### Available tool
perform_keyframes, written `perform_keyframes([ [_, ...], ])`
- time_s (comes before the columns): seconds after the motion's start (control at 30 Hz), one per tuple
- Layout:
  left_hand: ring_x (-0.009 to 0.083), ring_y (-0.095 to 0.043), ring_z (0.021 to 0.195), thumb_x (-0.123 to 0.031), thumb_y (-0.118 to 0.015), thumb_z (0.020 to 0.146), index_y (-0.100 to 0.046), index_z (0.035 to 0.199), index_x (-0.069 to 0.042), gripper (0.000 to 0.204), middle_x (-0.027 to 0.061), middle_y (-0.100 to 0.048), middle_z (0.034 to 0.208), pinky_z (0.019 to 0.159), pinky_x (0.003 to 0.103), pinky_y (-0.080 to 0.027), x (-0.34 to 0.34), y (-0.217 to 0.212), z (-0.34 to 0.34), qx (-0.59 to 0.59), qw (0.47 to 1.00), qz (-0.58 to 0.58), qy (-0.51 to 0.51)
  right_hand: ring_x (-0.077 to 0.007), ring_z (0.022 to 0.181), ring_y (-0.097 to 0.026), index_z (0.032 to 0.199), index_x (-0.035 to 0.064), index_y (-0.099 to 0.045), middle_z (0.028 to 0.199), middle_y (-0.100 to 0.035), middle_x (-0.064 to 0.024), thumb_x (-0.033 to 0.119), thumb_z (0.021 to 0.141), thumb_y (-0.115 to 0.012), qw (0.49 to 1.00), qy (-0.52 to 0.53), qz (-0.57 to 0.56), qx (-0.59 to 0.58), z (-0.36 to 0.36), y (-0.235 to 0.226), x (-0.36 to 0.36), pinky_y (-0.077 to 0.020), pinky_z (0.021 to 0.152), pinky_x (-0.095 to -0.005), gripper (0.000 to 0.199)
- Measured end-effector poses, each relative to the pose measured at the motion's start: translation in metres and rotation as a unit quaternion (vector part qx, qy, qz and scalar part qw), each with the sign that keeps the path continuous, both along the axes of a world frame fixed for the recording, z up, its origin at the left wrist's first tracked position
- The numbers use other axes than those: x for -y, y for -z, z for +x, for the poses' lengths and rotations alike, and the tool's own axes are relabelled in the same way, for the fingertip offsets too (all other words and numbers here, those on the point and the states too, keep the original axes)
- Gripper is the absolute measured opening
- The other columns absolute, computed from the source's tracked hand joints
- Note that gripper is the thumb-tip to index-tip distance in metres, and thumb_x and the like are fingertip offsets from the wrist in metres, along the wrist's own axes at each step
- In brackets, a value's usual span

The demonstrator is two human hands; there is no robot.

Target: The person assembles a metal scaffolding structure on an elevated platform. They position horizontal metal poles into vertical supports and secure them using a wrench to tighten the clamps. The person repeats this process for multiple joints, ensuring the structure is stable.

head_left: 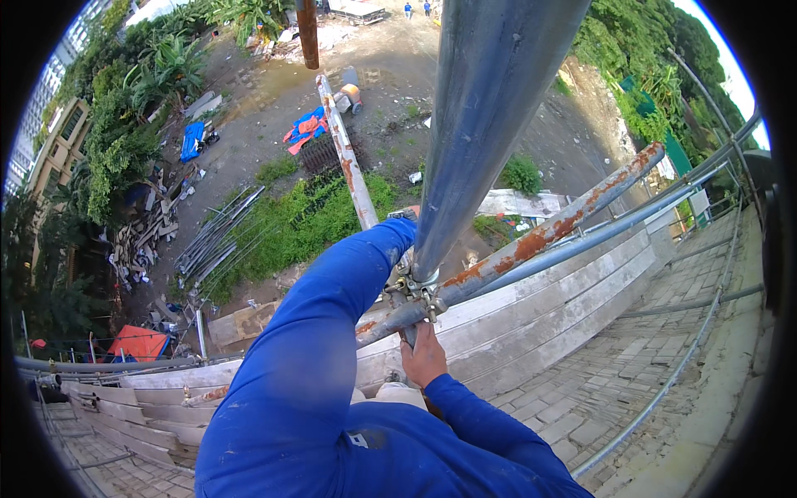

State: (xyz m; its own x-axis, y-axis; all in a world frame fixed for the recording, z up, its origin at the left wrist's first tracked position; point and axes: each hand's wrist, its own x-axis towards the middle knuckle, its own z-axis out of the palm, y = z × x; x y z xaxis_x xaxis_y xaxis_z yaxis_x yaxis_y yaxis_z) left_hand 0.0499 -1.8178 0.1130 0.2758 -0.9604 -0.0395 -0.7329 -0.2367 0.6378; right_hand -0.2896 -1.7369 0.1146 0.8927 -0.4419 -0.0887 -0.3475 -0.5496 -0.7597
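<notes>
Upright grey scaffold pole (481, 124) dominates. My left arm (315, 349) reaches up, bent around it, hand hidden behind: grip cannot tell. Rusty cross tube (540, 236) joins at the coupler (415, 290). Right hand (423, 357) below coupler, fingers wrapped on a dark handle.

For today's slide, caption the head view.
Right hand grips the metal scaffold clamp joining grey steel upright and rusty rail.

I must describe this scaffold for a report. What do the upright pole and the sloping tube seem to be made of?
The upright pole looks like galvanised steel: smooth, dull grey sheen. The sloping tube seems to be steel too, its whitish coating flaking into orange rust. The clamp joining them looks like bare metal.
</notes>
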Motion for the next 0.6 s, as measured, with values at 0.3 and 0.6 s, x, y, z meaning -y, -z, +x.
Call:
perform_keyframes([
  [0.3, 0.016, -0.068, 0.085, -0.024, -0.057, 0.104, -0.068, 0.104, 0.0, 0.026, 0.0115, -0.072, 0.094, 0.079, 0.033, -0.054, -0.136, -0.104, -0.044, -0.172, 0.941, -0.176, -0.233, -0.0514, 0.109, -0.058, 0.131, 0.0008, -0.042, 0.122, -0.054, -0.0281, 0.02, 0.088, -0.068, 0.999, 0.016, 0.043, -0.015, -0.001, -0.007, 0.005, -0.0491, 0.091, -0.0556, 0.054],
  [0.6, 0.0193, -0.068, 0.098, -0.018, -0.056, 0.106, -0.066, 0.108, 0.001, 0.021, 0.0137, -0.071, 0.111, 0.09, 0.035, -0.055, -0.203, -0.064, -0.112, -0.339, 0.821, -0.355, -0.291, -0.051, 0.105, -0.059, 0.125, -0.0012, -0.043, 0.12, -0.054, -0.0286, 0.02, 0.088, -0.068, 1.0, 0.009, -0.002, 0.001, -0.002, -0.003, 0.005, -0.0503, 0.087, -0.0564, 0.049],
])
